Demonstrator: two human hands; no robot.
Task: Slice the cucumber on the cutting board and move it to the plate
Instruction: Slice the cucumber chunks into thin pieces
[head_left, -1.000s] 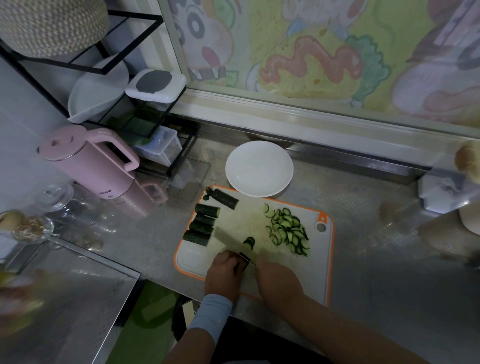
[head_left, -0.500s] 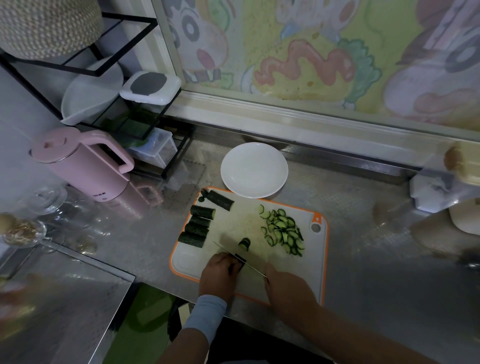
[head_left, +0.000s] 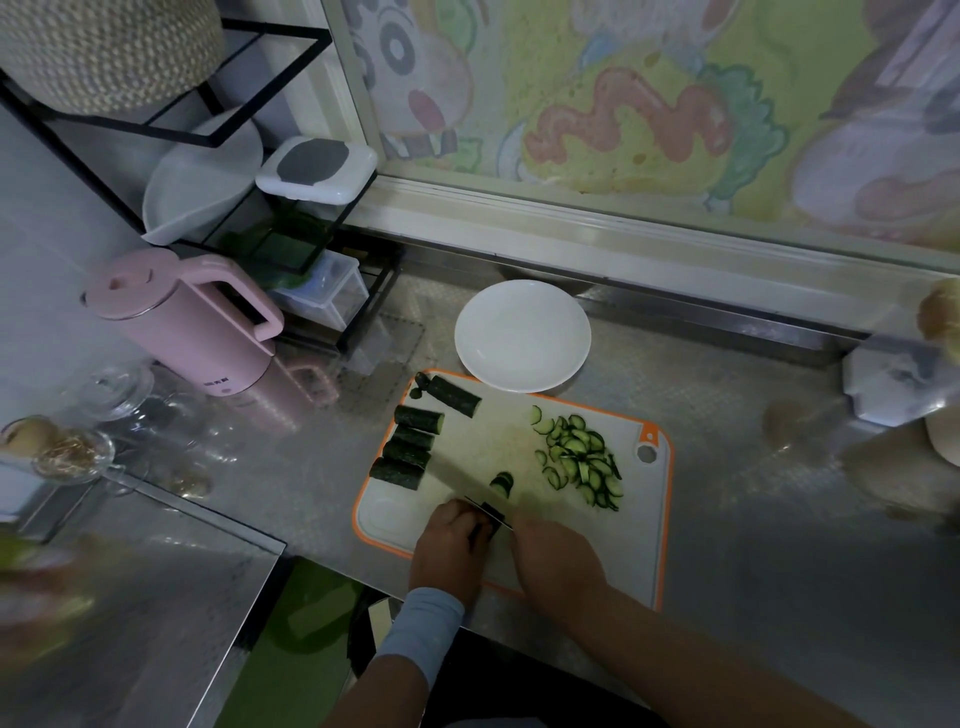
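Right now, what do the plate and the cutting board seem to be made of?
Plate: probably glazed ceramic, plain white with a soft sheen. Cutting board: likely plastic, matte pale surface with a moulded orange rim and hanging hole.

The cutting board (head_left: 488, 441) is lying on the table (head_left: 763, 530), with the plate (head_left: 522, 335) sitting just behind it. Cucumber chunks (head_left: 408, 452) are lying on the board's left side and slices (head_left: 579, 460) on its right, and the kettle (head_left: 197, 332) is standing further left.
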